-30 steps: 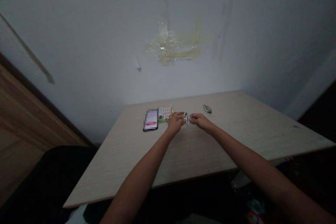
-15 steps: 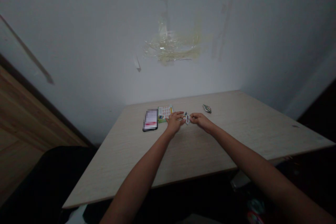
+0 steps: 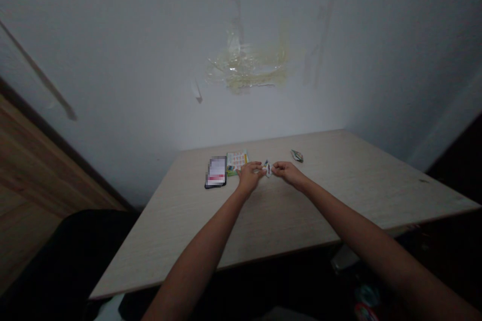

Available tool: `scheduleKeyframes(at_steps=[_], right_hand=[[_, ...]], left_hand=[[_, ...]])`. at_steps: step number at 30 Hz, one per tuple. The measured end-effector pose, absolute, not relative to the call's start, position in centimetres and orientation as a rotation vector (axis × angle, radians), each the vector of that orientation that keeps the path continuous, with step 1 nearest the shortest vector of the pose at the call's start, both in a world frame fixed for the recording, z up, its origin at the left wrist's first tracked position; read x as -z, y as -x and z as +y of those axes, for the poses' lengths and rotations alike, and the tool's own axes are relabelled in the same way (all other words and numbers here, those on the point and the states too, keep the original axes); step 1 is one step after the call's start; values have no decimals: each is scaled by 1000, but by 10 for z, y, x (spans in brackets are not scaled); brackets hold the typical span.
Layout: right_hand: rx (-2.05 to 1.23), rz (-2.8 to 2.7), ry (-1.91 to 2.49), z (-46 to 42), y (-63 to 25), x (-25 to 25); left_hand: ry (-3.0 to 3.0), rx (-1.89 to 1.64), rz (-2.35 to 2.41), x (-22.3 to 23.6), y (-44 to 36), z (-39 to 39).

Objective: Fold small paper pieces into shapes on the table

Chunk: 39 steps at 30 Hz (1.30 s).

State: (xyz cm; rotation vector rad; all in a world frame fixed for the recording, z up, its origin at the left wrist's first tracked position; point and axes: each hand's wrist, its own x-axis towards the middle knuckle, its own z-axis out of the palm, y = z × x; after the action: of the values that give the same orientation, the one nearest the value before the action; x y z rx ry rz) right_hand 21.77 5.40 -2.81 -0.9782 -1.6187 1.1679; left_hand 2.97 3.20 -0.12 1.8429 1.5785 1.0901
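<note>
Between my two hands is a small folded piece of printed paper (image 3: 267,167), white with coloured patches, just above or on the table. My left hand (image 3: 250,174) has its thumb and fingers closed on the paper's left side. At the right side, my right hand (image 3: 285,170) pinches the edge between thumb and fingertips. Partly behind my left hand lies a green-and-white printed sheet or booklet (image 3: 236,158). A second small folded printed paper (image 3: 297,155) rests on the table beyond my right hand.
A phone (image 3: 216,172) with a lit, blurred screen lies left of the printed sheet. The pale wooden table (image 3: 181,220) meets a wall (image 3: 158,60) with clear tape (image 3: 244,70) stuck on it. A dark seat-like shape (image 3: 68,256) stands at the lower left.
My left hand has shifted very slightly to the left, and the small paper between my hands is turned a little. The other things stay where they were.
</note>
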Motion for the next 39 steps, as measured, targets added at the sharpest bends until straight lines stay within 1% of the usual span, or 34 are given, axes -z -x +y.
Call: scheduleKeyframes(at_steps=[10, 14, 17, 21, 24, 27, 29, 32, 39], right_hand=[[-1102, -1567, 1032, 52, -215, 25], [-1015, -1574, 1073, 54, -220, 28], [-801, -1646, 1113, 55, -227, 29], [-360, -1785, 1207, 53, -241, 25], [-33, -1755, 1409, 51, -252, 19], [134, -1714, 1644, 50, -259, 19], [163, -1732, 1731, 52, -262, 21], [88, -1784, 1812, 56, -264, 27], [-24, -1826, 1793, 56, -260, 25]], left_hand=[[-1831, -1148, 1534, 5, -29, 32], [-1823, -1148, 1494, 5, -29, 30], [-1822, -1148, 1511, 5, -27, 29], [-1836, -1175, 1558, 6, -24, 29], [-1843, -1200, 1571, 7, -24, 29], [-1844, -1215, 1573, 8, -24, 30], [-1854, -1216, 1578, 9, -24, 30], [-1873, -1213, 1592, 10, -23, 31], [-1874, -1173, 1642, 10, -24, 31]])
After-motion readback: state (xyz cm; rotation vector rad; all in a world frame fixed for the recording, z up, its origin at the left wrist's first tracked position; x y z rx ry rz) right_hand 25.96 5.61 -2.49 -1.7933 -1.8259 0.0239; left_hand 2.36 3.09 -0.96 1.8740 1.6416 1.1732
